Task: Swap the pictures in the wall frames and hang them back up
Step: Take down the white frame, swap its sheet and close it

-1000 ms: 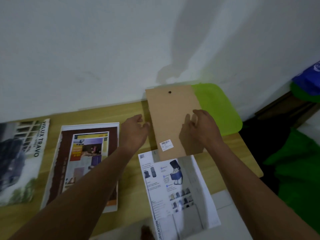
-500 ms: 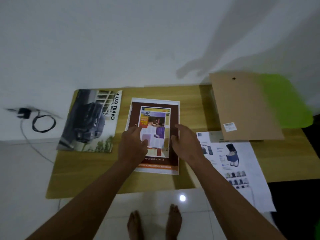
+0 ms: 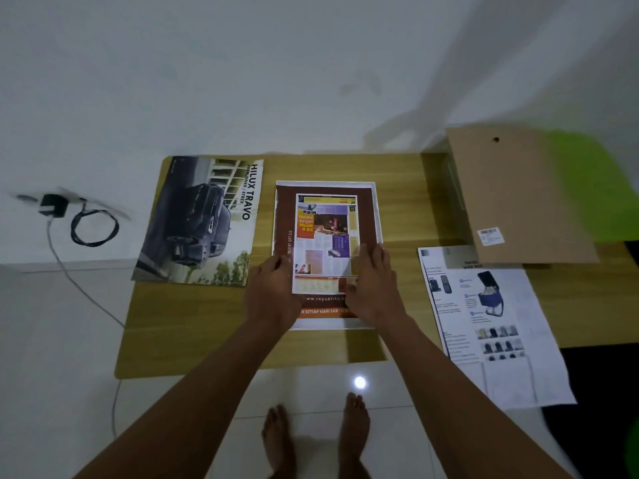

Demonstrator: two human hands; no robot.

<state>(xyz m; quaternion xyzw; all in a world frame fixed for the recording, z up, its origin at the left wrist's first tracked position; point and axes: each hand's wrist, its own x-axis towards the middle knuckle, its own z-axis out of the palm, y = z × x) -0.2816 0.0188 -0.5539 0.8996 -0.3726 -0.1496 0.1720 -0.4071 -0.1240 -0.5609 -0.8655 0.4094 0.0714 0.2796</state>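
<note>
- Mid-worktop (image 3: pixel 193 326): page (image 3: pixel 326 233) w/ brown border lies flat, between car poster (image 3: pixel 204 219) and bag leaflet (image 3: pixel 491 323); backing board (image 3: pixel 518 195) well apart at R.
- L hand (image 3: pixel 273 292) at page's L edge, fingers (image 3: pixel 278 266) bent down onto it; can't tell if pinching or just touching.
- R hand (image 3: pixel 371 285) flat on page's R edge, fingers straight, pressing, gripping nothing.
- Handling, prob.: single glossy sheet, v. light, floppy, creases easily, slides on smooth wood.
- Best hold: both long edges approx. mid-height, lift level; or slide it to worktop edge to get fingers under.
</note>
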